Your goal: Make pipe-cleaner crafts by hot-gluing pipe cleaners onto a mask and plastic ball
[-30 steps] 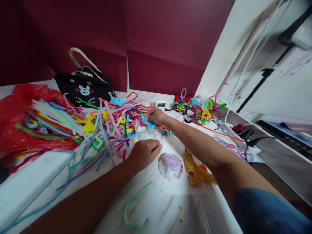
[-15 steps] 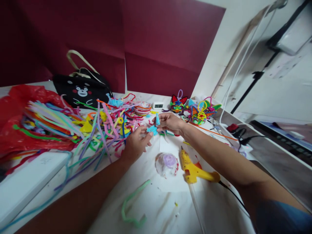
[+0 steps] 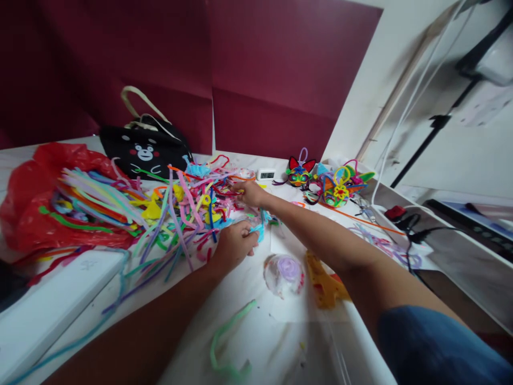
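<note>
My left hand [image 3: 235, 245] is closed on a light blue pipe cleaner piece [image 3: 258, 231], pinched between thumb and fingers above the white table. My right hand [image 3: 253, 194] reaches over the pile of pipe cleaners [image 3: 192, 200], its fingers stretched towards the pile and apart; the fingertips are partly lost among the strands. Below the hands sits a small round whitish piece with a lilac coil [image 3: 287, 267] on top and pinkish bits at its edge. Right of it lies a yellow glue gun [image 3: 325, 286], partly hidden by my right forearm.
A red plastic bag [image 3: 24, 214] full of pipe cleaners and a white box [image 3: 64, 305] lie on the left. Behind stand a black bag [image 3: 160, 155], a small digital clock [image 3: 265, 175] and colourful pipe-cleaner figures [image 3: 298, 174]. A green pipe cleaner [image 3: 224, 331] lies in front.
My right hand has let go of the light blue piece and moved left and back to the pile. My left hand keeps the piece. The view has shifted slightly.
</note>
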{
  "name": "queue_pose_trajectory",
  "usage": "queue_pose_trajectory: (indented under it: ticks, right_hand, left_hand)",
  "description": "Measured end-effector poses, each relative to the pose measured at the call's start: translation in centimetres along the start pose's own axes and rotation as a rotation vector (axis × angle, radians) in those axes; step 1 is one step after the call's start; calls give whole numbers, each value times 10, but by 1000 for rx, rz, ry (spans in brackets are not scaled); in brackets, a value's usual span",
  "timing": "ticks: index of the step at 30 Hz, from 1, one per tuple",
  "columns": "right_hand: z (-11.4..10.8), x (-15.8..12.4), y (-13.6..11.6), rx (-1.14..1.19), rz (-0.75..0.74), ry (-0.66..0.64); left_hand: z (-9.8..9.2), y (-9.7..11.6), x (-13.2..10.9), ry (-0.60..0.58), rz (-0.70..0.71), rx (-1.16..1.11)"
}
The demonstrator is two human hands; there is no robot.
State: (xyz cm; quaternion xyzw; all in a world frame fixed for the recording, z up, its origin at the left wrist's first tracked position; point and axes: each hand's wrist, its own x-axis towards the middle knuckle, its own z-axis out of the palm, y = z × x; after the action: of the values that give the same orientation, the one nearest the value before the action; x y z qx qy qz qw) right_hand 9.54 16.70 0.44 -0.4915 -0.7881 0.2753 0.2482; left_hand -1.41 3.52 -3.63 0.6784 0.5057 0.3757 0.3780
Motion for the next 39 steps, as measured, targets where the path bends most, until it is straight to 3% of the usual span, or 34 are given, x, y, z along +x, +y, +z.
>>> queue_pose_trajectory:
  ticks: [5,9,18,22,26,32,36,39]
  right_hand:
    - [16,20,-2,-129,-72,-51]
    - [2,15,-4,-102,-83,-20]
    - [-49,-61,-11,324,-8,21]
    - [-59,-98,-8,516,85,20]
    - [-66,-119,-1,641,126,102]
    - [-74,-139,7,644,149,154]
    - [-69,-159,0,531,119,97]
    - [-62,-175,-13,407,63,39]
  left_hand:
    - [-2,3,-2,-3,0,34]
    - [-2,3,-2,14,-4,17]
    - [-6,-4,8,105,-41,-117]
    - [-11,-3,13,151,-82,-214]
    - [-14,-3,16,174,-125,-272]
    - [-18,-1,19,247,-89,-343]
    - [-19,14,10,153,-27,-456]
    - [-17,25,-1,-32,-45,-556]
